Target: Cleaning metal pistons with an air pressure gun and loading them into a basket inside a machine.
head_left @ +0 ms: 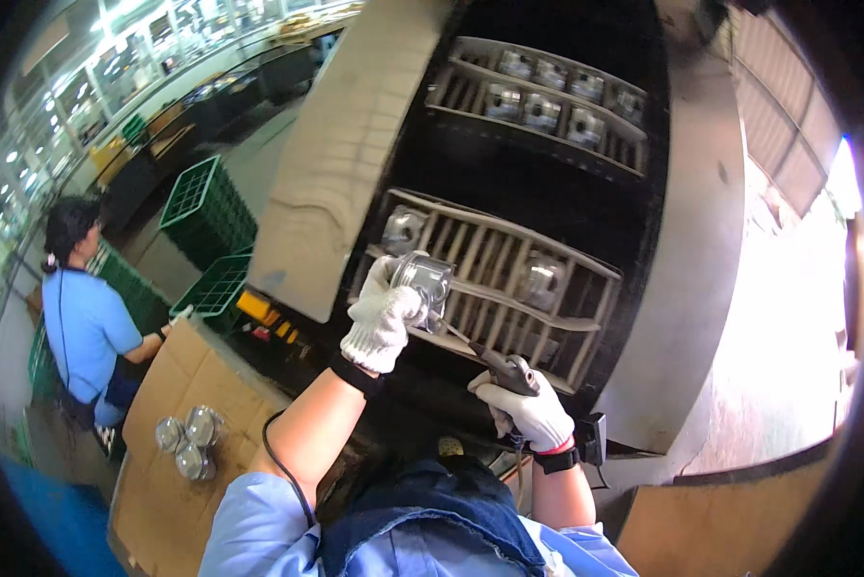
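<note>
A shiny metal piston [424, 283] is gripped in my left hand [384, 313], which wears a white knit glove. It is held over the near slatted rack [489, 240]. My right hand [528, 406], gloved too, is closed round an air blow gun [505, 369]. Its thin nozzle points up and left at the piston's underside. On that rack, one piston [405, 229] sits at the left end and another [542, 279] toward the right. What lies under the held piston is partly hidden.
A farther rack [538, 125] carries several pistons [541, 112]. Several more pistons [197, 438] stand on cardboard [158, 500] at the left. Metal side panels [345, 144] flank the dark machine opening. Green crates [201, 212] and a co-worker in a blue shirt [86, 327] are farther left.
</note>
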A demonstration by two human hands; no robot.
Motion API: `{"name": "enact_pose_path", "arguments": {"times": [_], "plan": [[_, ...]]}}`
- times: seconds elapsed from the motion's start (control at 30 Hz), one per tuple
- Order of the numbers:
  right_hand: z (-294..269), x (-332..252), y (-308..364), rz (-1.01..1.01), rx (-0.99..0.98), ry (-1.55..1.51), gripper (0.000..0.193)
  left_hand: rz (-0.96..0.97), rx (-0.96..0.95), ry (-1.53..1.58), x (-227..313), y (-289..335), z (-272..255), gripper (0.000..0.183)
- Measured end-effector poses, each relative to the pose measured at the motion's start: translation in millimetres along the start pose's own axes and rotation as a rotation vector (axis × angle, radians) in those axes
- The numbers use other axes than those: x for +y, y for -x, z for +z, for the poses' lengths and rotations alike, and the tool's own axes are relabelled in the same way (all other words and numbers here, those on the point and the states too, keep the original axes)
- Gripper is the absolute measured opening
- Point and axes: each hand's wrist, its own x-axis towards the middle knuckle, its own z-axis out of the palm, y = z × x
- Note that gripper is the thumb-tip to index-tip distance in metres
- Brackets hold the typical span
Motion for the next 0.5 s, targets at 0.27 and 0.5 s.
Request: {"name": "enact_pose_path", "arguments": {"times": [0.27,0.5], "plan": [[74.3,0.3,-9.6,0.058,-0.203,0.103,0.015,0.152,0.195,0.206,49.3,71.6,-60.5,0.035],[114.8,23.2,-30.9,0.073,-0.28,0.069,0.014,0.233,0.417,0.346,72.0,151.2,-147.7,0.032]]}}
